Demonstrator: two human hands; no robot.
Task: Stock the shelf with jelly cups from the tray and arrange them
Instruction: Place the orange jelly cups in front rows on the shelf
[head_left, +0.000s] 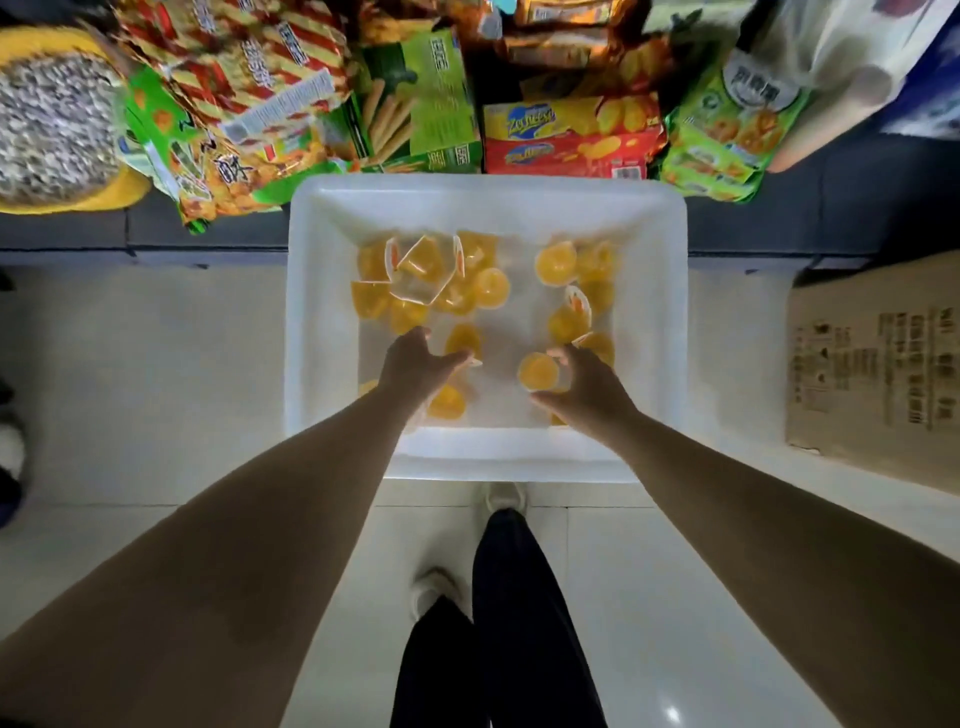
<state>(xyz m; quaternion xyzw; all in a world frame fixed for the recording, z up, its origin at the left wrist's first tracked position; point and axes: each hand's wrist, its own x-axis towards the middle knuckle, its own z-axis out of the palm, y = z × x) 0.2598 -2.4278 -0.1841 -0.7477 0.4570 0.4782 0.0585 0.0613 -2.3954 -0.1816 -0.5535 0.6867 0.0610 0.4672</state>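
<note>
— Which step is the person on?

— The pick-up, by the look of it. Both hands are down inside the white tray (670, 312), which sits on the floor just in front of the shelf (831, 208). The jelly cups (431, 275) lie loose in the tray — one cluster toward its far left, another along its right side, a few near its front wall.

— Are the hands holding anything?

— The left hand (413, 364) is spread, thumb and fingers apart, hovering over a cup (462, 340) near the tray's middle; it grips nothing that shows. The right hand (582, 384) has thumb and fingers curved around an orange cup (537, 371) toward the tray's front right, but whether they have closed on it cannot be told.

— And the shelf itself?

— Beyond the tray's far wall it is crowded with snack bags (234, 104) and biscuit boxes (566, 137). No jelly cups show there, so stocking seems barely begun.

— So what does the next move need?

— Probably closing each hand on a cup, lifting clear of the tray's walls, and finding a gap on the shelf. The cups look slick and lie tipped at odd angles — a firm grip around the sides would help.
</note>
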